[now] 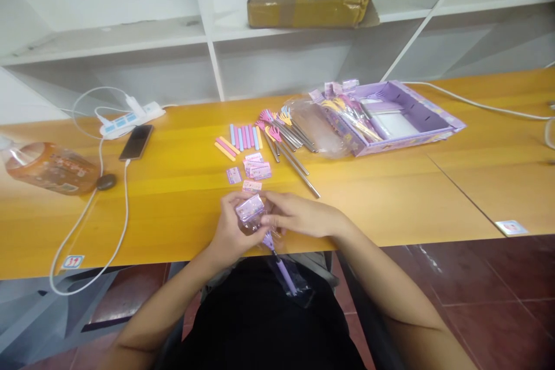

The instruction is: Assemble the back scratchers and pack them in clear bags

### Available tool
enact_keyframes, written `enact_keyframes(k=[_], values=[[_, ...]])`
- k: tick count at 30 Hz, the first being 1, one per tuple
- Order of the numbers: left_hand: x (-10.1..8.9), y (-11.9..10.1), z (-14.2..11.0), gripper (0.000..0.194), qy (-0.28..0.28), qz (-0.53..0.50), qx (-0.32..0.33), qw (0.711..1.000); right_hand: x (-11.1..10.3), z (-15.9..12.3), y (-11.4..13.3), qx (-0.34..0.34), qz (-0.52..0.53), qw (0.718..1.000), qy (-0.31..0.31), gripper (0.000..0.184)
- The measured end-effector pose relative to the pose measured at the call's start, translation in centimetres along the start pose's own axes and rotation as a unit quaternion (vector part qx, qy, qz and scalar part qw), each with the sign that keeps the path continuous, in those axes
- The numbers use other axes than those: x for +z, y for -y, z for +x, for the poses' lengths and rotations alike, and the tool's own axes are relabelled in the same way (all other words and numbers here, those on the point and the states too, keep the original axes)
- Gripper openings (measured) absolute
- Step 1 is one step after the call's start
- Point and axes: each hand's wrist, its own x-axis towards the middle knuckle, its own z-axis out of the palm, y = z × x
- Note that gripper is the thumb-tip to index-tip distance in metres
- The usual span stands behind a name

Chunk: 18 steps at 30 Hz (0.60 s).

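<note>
Reddish tiled floor (477,277) lies below a yellow-orange wooden table (173,214). At its near edge, the left hand (232,228) and right hand (303,214) pinch a clear plastic bag (304,293) topped by a purple printed card (250,208), a purple hand-shaped scratcher (286,274) inside. Beyond lie loose pastel cards (260,170), coloured tubes (244,137), metal-rod scratchers (276,134), an open purple box (399,144); behind, white shelves (130,39).

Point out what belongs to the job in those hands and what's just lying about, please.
Seems part of the job:
wrapped purple stick, between left hand and right hand
loose cards
short coloured pieces
metal rods with hand-shaped heads
purple box holding similar pieces

Seemingly just lying about:
orange bottle
phone
power strip
cardboard box on the shelf
</note>
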Motion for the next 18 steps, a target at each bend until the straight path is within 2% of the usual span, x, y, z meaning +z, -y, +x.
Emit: enact_keyframes(k=[4,6,9,12,15,18], values=[[0.2,-0.8,0.9,0.066,-0.130,-0.071,0.050,0.988,0.2,0.0,0.2,0.015,0.000,0.991,0.130,0.043],[0.0,-1.3,1.4,0.060,-0.173,-0.086,0.055,0.980,0.5,0.1,0.3,0.029,-0.013,0.987,0.156,0.046],[-0.4,-1.9,1.7,0.054,-0.223,-0.082,0.051,0.970,1.0,0.4,0.3,0.040,-0.045,0.986,0.153,0.041],[-0.8,-1.9,1.6,0.052,-0.256,-0.084,0.046,0.962,1.5,0.7,0.6,0.017,-0.078,0.986,0.144,0.029],[-0.9,-1.6,1.4,0.047,-0.257,-0.126,0.024,0.958,2.0,0.7,1.1,-0.015,-0.122,0.988,0.092,0.025],[-0.8,-1.3,1.3,0.036,-0.247,-0.225,0.005,0.943,2.1,0.4,1.9,-0.016,-0.152,0.986,0.061,0.023]])
